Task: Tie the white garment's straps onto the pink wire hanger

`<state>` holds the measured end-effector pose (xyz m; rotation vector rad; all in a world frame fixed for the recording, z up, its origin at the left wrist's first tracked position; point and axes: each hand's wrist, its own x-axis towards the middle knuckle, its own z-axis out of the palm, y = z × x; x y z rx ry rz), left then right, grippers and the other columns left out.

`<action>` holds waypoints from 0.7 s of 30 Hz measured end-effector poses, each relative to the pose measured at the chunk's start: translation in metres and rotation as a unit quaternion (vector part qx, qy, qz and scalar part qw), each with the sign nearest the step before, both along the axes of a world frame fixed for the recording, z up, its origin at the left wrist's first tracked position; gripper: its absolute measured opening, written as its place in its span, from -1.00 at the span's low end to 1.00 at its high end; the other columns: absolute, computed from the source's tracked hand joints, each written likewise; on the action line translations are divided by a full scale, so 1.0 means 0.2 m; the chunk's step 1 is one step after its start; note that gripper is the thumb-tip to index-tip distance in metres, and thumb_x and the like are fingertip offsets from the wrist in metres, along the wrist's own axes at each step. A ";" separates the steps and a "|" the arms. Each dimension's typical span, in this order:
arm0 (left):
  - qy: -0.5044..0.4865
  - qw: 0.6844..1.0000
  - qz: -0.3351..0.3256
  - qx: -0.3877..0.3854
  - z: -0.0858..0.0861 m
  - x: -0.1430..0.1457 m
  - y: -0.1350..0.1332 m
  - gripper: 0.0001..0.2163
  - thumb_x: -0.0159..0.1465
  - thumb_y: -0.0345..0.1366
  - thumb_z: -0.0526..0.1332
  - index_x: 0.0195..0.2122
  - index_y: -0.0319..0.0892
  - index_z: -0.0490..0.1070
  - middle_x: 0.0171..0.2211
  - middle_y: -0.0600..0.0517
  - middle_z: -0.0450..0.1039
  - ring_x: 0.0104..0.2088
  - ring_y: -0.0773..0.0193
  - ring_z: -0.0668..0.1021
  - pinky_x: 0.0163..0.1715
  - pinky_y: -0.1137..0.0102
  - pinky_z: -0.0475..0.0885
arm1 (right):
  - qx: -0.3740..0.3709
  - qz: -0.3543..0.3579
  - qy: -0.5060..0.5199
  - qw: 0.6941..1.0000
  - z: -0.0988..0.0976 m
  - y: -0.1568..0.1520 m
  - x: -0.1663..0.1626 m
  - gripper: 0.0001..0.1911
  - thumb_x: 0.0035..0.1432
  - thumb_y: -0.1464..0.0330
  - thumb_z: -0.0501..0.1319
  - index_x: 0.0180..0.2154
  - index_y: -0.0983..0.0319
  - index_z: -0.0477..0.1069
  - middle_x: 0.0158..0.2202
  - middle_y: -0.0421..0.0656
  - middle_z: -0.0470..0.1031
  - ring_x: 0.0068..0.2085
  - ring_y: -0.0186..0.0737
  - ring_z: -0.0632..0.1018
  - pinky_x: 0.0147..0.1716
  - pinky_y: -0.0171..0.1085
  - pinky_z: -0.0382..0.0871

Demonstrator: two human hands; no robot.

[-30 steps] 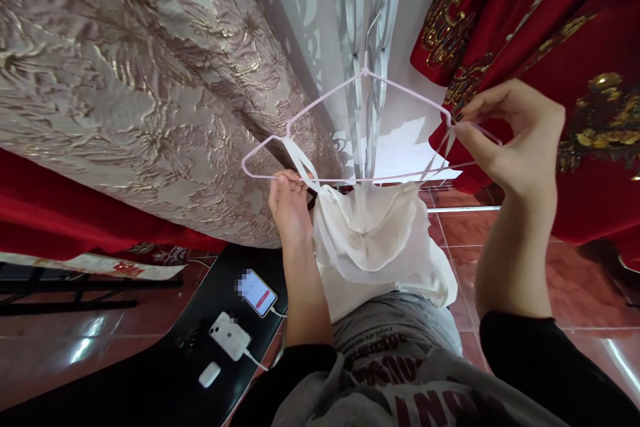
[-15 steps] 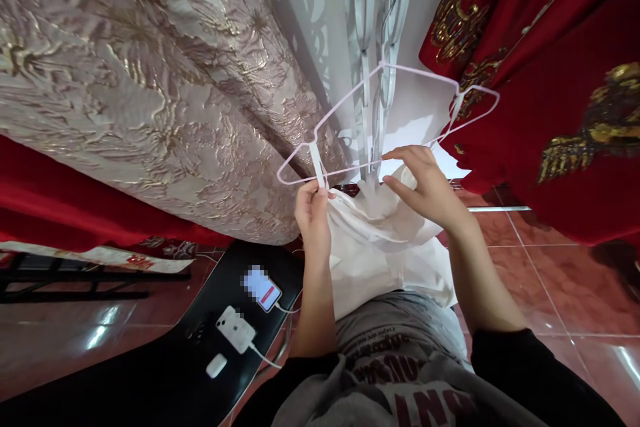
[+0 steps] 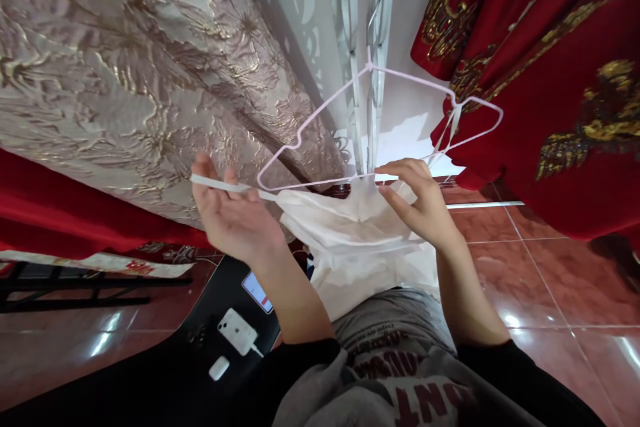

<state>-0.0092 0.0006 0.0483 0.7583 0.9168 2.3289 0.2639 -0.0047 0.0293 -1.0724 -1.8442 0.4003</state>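
A pale wire hanger [image 3: 320,123] hangs by its hook from a white rail [image 3: 373,47]. A white garment [image 3: 360,247] droops below the hanger. Its right strap [image 3: 453,123] is looped over the hanger's right shoulder. The garment's left strap [image 3: 220,185] is off the hanger and stretched out to the left, lying across the spread fingers of my left hand [image 3: 233,217]. My right hand [image 3: 417,200] pinches the hanger's bottom wire at the garment's top edge, near the middle.
A large pink and gold brocade garment [image 3: 125,80] hangs at the left. Red and gold embroidered garments [image 3: 550,67] hang at the right. Below lie a black surface [image 3: 165,360] with two phones [image 3: 240,330] on cables and a white earbud case [image 3: 219,368], on a red tiled floor [image 3: 550,287].
My left hand pulled the left strap off the hanger and moved left with it, fingers spreading. My right hand came down from the right strap to the hanger's bottom wire.
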 end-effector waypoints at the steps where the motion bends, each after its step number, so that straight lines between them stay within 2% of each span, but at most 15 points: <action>1: 0.011 1.000 0.001 -0.028 -0.05 0.01 0.00 -0.75 0.32 -0.18 0.34 0.02 0.03 0.62 0.32 0.12 0.55 0.32 -0.05 0.54 -0.29 0.41 0.48 | -0.003 0.004 0.010 1.000 0.00 -0.01 -0.01 -0.74 0.43 0.25 0.27 0.09 0.05 0.58 0.04 -0.12 0.67 0.12 -0.04 0.61 0.21 0.07 0.46; 3: 0.038 0.993 -0.061 -0.095 -0.14 0.08 -0.01 -0.76 0.34 -0.12 0.37 0.00 0.01 0.62 0.28 0.01 0.58 0.25 -0.03 0.60 -0.37 0.43 0.46 | -0.009 0.028 0.026 0.999 -0.01 -0.03 -0.06 -0.74 0.43 0.26 0.27 0.11 0.05 0.58 0.11 -0.12 0.67 0.19 -0.06 0.61 0.27 0.10 0.45; 5: 0.052 0.979 -0.147 -0.133 -0.19 0.18 -0.03 -0.68 0.38 0.02 0.35 -0.02 -0.08 0.62 0.19 -0.16 0.63 0.13 0.02 0.67 -0.40 0.43 0.47 | -0.014 0.065 0.027 0.997 -0.03 -0.05 -0.11 -0.71 0.42 0.27 0.29 0.13 0.05 0.57 0.24 -0.11 0.62 0.29 -0.05 0.58 0.36 0.15 0.42; 7: 0.050 0.973 -0.189 -0.120 -0.21 0.28 -0.03 -0.62 0.39 0.11 0.34 -0.08 -0.12 0.58 0.03 -0.20 0.68 0.02 0.05 0.71 -0.37 0.42 0.50 | -0.012 0.088 0.032 0.995 -0.04 -0.07 -0.15 -0.70 0.41 0.29 0.30 0.14 0.02 0.57 0.32 -0.11 0.57 0.35 -0.05 0.55 0.40 0.18 0.40; 9: 0.037 0.975 -0.197 -0.092 -0.20 0.35 -0.03 -0.64 0.39 0.11 0.36 -0.15 -0.12 0.54 -0.16 -0.13 0.69 -0.10 0.10 0.74 -0.38 0.43 0.51 | 0.004 0.052 0.082 0.995 -0.04 -0.08 -0.15 -0.73 0.41 0.30 0.30 0.09 0.01 0.60 0.28 -0.12 0.61 0.32 -0.06 0.58 0.36 0.16 0.46; 10: 0.029 0.977 -0.197 -0.082 -0.19 0.37 -0.03 -0.65 0.38 0.10 0.37 -0.19 -0.12 0.52 -0.23 -0.08 0.68 -0.16 0.13 0.74 -0.39 0.44 0.51 | 0.023 0.001 0.130 0.991 -0.05 -0.08 -0.13 -0.75 0.40 0.30 0.30 0.07 0.01 0.60 0.23 -0.11 0.63 0.26 -0.07 0.62 0.29 0.12 0.53; 12: 0.021 0.978 -0.197 -0.068 -0.18 0.37 -0.02 -0.66 0.37 0.08 0.39 -0.23 -0.12 0.51 -0.30 -0.04 0.65 -0.21 0.17 0.74 -0.42 0.46 0.52 | 0.057 -0.122 0.232 0.963 -0.05 -0.07 -0.07 -0.72 0.35 0.31 0.33 0.08 0.04 0.58 0.19 -0.07 0.62 0.10 -0.13 0.67 0.11 0.00 0.63; 14: 0.025 0.978 -0.196 -0.066 -0.19 0.36 -0.01 -0.65 0.36 0.07 0.41 -0.24 -0.12 0.51 -0.31 -0.03 0.65 -0.22 0.18 0.74 -0.42 0.46 0.54 | 0.046 -0.188 0.291 0.937 -0.04 -0.04 0.00 -0.63 0.26 0.32 0.37 0.10 0.09 0.56 0.15 -0.03 0.62 -0.07 -0.20 0.67 -0.06 -0.11 0.65; 16: 0.034 0.978 -0.192 -0.069 -0.19 0.35 -0.01 -0.65 0.35 0.08 0.41 -0.23 -0.12 0.51 -0.31 -0.03 0.65 -0.23 0.19 0.74 -0.41 0.46 0.55 | -0.044 -0.158 0.288 0.943 -0.01 0.00 0.06 -0.66 0.20 0.32 0.40 0.03 0.15 0.59 0.01 -0.05 0.67 -0.20 -0.26 0.65 -0.17 -0.18 0.61; 18: 0.044 0.979 -0.185 -0.071 -0.20 0.35 -0.01 -0.65 0.37 0.08 0.40 -0.22 -0.12 0.50 -0.31 -0.03 0.65 -0.25 0.22 0.73 -0.40 0.47 0.56 | -0.128 -0.118 0.263 0.949 0.02 0.01 0.09 -0.78 0.19 0.30 0.41 -0.11 0.20 0.63 -0.20 -0.11 0.68 -0.31 -0.30 0.60 -0.31 -0.25 0.54; 19: 0.049 0.980 -0.180 -0.071 -0.20 0.35 -0.01 -0.66 0.38 0.08 0.39 -0.22 -0.12 0.50 -0.31 -0.02 0.65 -0.26 0.25 0.72 -0.39 0.48 0.56 | -0.144 -0.117 0.252 0.950 0.04 0.01 0.10 -0.83 0.19 0.28 0.42 -0.19 0.21 0.64 -0.30 -0.15 0.66 -0.37 -0.34 0.56 -0.38 -0.29 0.47; 21: 0.061 0.981 -0.172 -0.068 -0.20 0.36 -0.01 -0.66 0.39 0.08 0.37 -0.23 -0.12 0.49 -0.31 -0.01 0.64 -0.28 0.28 0.71 -0.39 0.50 0.56 | -0.117 -0.152 0.236 0.953 0.08 0.01 0.10 -0.84 0.19 0.25 0.43 -0.32 0.22 0.64 -0.43 -0.21 0.59 -0.46 -0.39 0.48 -0.48 -0.32 0.35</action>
